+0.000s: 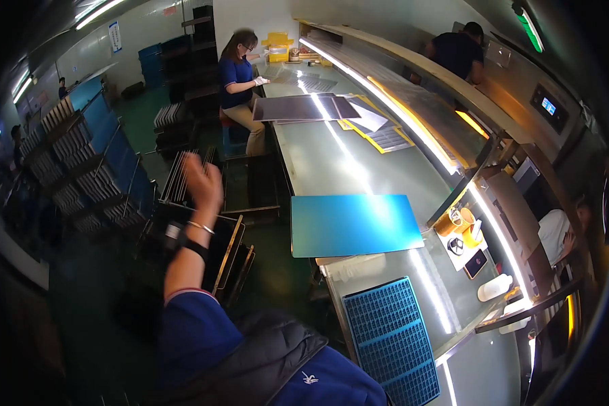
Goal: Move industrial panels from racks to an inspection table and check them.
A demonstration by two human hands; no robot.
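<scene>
My left hand (201, 181) is raised at the left, over the dark floor and a metal rack. Its fingers point upward, slightly smeared, with the thumb apart and nothing in them. A bracelet and a dark wristband circle the wrist. Right of it, apart from the hand, a smooth blue panel (355, 227) lies across the workbench (331, 159), its left end over the bench edge. Closer to me, a blue gridded panel (391, 342) with many small cut-outs rests on the near bench. My right hand is out of view.
Slotted racks (233, 260) stand beside the bench on the left. Dark sheets (304, 108) and yellow-edged frames (386, 139) lie farther along it. A gloved co-worker (237, 84) sits at the far end. A white bottle (495, 287) and phone (476, 264) sit right, under the lit shelf.
</scene>
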